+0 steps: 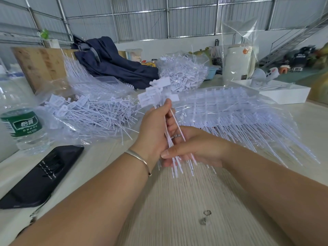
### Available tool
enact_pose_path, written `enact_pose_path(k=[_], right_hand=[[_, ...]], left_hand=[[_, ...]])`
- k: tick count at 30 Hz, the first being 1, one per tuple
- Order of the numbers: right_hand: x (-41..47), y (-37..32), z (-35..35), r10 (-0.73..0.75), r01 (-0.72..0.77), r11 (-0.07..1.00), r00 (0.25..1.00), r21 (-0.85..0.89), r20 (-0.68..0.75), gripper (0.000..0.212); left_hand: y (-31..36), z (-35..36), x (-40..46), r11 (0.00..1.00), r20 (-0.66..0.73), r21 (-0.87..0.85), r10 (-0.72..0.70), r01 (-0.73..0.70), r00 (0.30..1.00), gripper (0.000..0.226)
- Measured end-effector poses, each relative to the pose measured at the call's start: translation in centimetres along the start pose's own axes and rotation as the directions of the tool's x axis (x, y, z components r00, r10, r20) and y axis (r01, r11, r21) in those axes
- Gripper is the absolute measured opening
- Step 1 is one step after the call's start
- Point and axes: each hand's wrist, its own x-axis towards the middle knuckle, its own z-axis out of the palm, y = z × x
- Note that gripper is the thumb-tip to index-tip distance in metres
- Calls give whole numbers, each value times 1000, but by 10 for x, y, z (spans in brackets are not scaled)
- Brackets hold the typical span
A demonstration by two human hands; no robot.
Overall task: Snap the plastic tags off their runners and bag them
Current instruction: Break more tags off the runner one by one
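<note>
Water bottle (23, 128), black phone (42, 176), possibly a navy jacket (113, 63).

We see matt white plastic tags (156, 96), thin and smooth. The bags (99, 110) around the heaps are clear, glossy, crinkled film. The bench (177, 201) shows pale wood grain, matt. At its left edge lie a glossy black phone (40, 176) and a clear plastic bottle (23, 125); a polished metal bangle (140, 158); dark cloth (113, 63) behind.

White plastic tags (158, 96): loose bundle, flat heads up, thin tails down | runners (230, 110): stacked in clear bag (266, 125), table right | detached tags heap (92, 110): left
</note>
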Motion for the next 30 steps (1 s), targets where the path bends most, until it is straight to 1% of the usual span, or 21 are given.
enact_pose_path(k=[2,3,5,6,8,9,10,12,13,14,16,17,18,19,22,23,24,26,27,28,30], right_hand=[[-1,-1,0,25,-25,1000,1000,-12,-18,26],[-1,-1,-1,40,-41,998,999,-38,-27,22],[-3,-2,0,58,-62,992,997,-105,-47,11],[-2,-3,2,62,-71,987,996,-141,-68,8],[-1,-4,3,50,-80,972,989,-220,-138,16],[0,-5,3,35,-79,967,983,-244,-181,16],[0,-7,3,25,-85,963,973,-255,-230,13],[0,-11,3,-14,-102,942,939,-320,-343,20],[0,-12,3,-74,-106,905,914,-413,-399,25],[0,-13,4,-157,-115,835,887,-538,-433,30],[0,-13,6,-314,-136,638,853,-758,-417,35],[-1,-12,7,-350,-158,554,847,-817,-401,38],[-1,-12,9,-363,-185,496,844,-848,-396,39],[0,-12,10,-365,-211,461,840,-862,-401,40],[3,-13,13,-326,-232,482,847,-845,-419,42],[3,-16,15,-314,-231,469,859,-852,-405,41],[2,-19,16,-319,-228,424,868,-877,-380,40],[4,-28,21,-382,-221,374,848,-900,-367,38],[6,-33,21,-408,-214,371,837,-904,-366,37],[8,-40,20,-400,-205,442,827,-874,-396,37],[9,-56,13,-371,-135,650,803,-748,-467,39]], left_hand=[[0,3,-2,999,-56,8,53,-53,997,26],[-1,4,-2,990,-71,96,112,-105,991,23],[-5,4,-2,928,-59,310,238,-209,969,20],[-7,3,-2,901,-45,367,267,-233,963,20],[-9,1,-1,881,-39,407,280,-240,959,21],[-8,-1,1,871,-45,421,298,-253,953,21],[-7,-2,2,849,-53,450,335,-277,941,22],[-6,-6,4,794,-60,503,427,-342,902,25],[-6,-8,4,768,-56,516,472,-379,880,28],[-6,-9,4,744,-47,524,511,-415,858,31],[-6,-11,2,711,-32,528,564,-465,825,34],[-6,-11,3,706,-34,524,576,-476,817,32],[-5,-11,3,710,-45,519,579,-476,814,30],[-4,-12,5,718,-62,511,578,-472,813,30],[-4,-14,6,773,-118,483,523,-411,844,30],[-4,-15,6,799,-140,467,491,-380,860,30],[-4,-15,7,828,-166,444,451,-342,877,33],[-3,-19,8,875,-165,367,395,-315,904,38],[-4,-22,9,879,-119,330,401,-345,908,42],[-5,-26,10,851,-39,344,436,-398,899,46],[-9,-33,10,724,152,464,502,-510,851,51]])
